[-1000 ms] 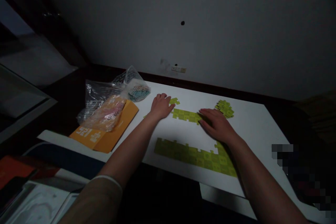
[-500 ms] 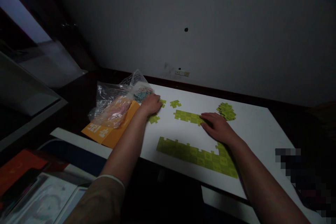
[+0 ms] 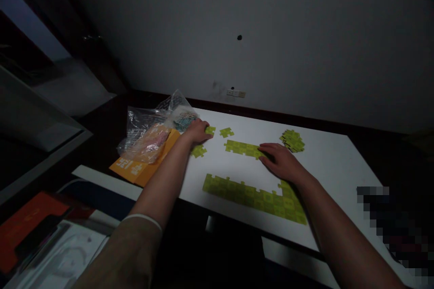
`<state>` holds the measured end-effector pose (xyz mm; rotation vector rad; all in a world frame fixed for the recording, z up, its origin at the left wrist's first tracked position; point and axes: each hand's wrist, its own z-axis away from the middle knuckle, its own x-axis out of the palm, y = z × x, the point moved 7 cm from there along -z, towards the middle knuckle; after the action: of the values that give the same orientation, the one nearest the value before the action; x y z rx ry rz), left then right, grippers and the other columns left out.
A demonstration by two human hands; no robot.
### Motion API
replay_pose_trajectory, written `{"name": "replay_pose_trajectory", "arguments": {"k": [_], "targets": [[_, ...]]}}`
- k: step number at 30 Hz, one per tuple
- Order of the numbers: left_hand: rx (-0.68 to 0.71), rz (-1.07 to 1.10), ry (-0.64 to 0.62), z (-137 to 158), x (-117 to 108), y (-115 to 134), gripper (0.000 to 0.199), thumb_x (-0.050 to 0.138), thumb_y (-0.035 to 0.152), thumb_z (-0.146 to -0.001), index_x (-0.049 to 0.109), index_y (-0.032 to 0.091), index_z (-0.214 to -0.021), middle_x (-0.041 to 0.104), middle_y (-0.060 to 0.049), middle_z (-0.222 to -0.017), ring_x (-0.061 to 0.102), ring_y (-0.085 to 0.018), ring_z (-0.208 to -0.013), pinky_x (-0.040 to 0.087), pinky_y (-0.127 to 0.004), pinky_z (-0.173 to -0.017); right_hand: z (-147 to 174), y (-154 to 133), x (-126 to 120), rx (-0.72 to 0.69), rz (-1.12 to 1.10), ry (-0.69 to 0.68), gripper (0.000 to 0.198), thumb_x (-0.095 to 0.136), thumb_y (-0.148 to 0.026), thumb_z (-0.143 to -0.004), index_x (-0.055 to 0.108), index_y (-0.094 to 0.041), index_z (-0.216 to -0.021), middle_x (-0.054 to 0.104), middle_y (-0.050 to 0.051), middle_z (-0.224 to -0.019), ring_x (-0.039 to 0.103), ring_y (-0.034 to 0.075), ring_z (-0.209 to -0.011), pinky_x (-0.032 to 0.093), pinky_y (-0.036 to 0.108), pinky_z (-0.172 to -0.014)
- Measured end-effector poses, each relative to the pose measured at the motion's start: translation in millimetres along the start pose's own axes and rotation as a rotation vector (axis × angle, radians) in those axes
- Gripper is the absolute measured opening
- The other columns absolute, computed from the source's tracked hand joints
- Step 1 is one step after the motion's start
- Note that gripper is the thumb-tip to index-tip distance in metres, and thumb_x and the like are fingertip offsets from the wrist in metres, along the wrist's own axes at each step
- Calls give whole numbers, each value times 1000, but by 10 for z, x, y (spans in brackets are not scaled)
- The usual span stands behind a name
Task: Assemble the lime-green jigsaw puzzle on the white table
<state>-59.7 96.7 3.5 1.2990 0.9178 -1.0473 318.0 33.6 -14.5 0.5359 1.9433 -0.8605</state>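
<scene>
Your right hand [image 3: 278, 160] rests, thumb and fingers parted, at the right end of the joined green puzzle strip [image 3: 241, 148] on the desk [image 3: 325, 158], while left of that strip your left hand [image 3: 197, 131] meets a loose piece [image 3: 211, 130], its grip too hidden to tell.

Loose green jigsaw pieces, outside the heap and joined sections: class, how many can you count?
3: one flat yellow-green jigsaw piece at the left hand, another right of it, the third beside the bare left forearm. Left hand or forearm may hide more.
</scene>
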Motion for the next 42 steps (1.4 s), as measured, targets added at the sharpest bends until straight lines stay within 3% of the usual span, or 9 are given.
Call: {"name": "replay_pose_trajectory", "arguments": {"k": [4,7,10,13,17,24,33,38,42], "targets": [[12,70,25,-5,-24,8,62,95,42,-81,70,22,-135,73,-18,-141,68,-36,-131,53,-42,-110,0,14,9,3,-4,1,43,64,-43,-104,85,-22,-135,81,19,-141,76,42,-130,60,65,-115],[63,190,36,91,0,49,55,94,36,-81,68,24,-128,78,-8,-117,72,-27,-104,54,-34,-88,1,16,11,-5,-3,-2,44,63,-44,-105,85,-21,-136,81,19,-141,76,42,-131,60,64,-116],[128,434,-3,214,99,116,38,89,33,-83,71,21,-115,71,-1,-91,66,-20,-80,48,-30,-71,2,17,15,-12,-1,-6,44,63,-45,-106,84,-21,-136,81,20,-141,75,42,-131,59,65,-116],[159,600,-65,284,219,208,31,86,31,-84,75,19,-111,64,3,-80,60,-16,-69,45,-29,-66,5,19,14,-8,-10,-1,45,63,-44,-105,84,-21,-137,80,20,-142,75,43,-132,59,66,-116],[191,508,-18,275,219,355,35,87,30,-82,81,17,-114,71,-1,-87,66,-19,-76,50,-30,-72,8,14,11,-1,-24,-1,45,63,-43,-105,84,-20,-138,79,21,-143,74,43,-133,59,66,-117],[140,206,-46,220,177,521,40,87,33,-90,86,17,-127,83,-10,-103,77,-25,-94,56,-34,-90,8,23,19,16,-24,-18,44,65,-42,-103,83,-24,-140,79,18,-145,73,43,-135,57,67,-118],[133,137,-111,131,151,631,32,91,29,-83,91,20,-114,86,-13,-107,80,-33,-101,59,-40,-97,16,32,19,21,-27,-23,46,65,-44,-104,82,-24,-142,77,18,-147,72,41,-137,57,64,-120],[184,149,-125,264,162,698,33,84,30,-92,91,24,-123,88,-11,-116,80,-33,-112,57,-39,-104,20,38,30,32,-33,-46,48,64,-44,-104,80,-28,-147,77,16,-150,71,43,-139,56,69,-121],[237,132,-70,404,185,735,45,82,43,-95,88,21,-133,84,-15,-124,79,-35,-113,58,-40,-104,22,30,22,31,-30,-42,48,64,-43,-104,80,-27,-146,77,16,-150,70,42,-139,56,67,-121]]}}
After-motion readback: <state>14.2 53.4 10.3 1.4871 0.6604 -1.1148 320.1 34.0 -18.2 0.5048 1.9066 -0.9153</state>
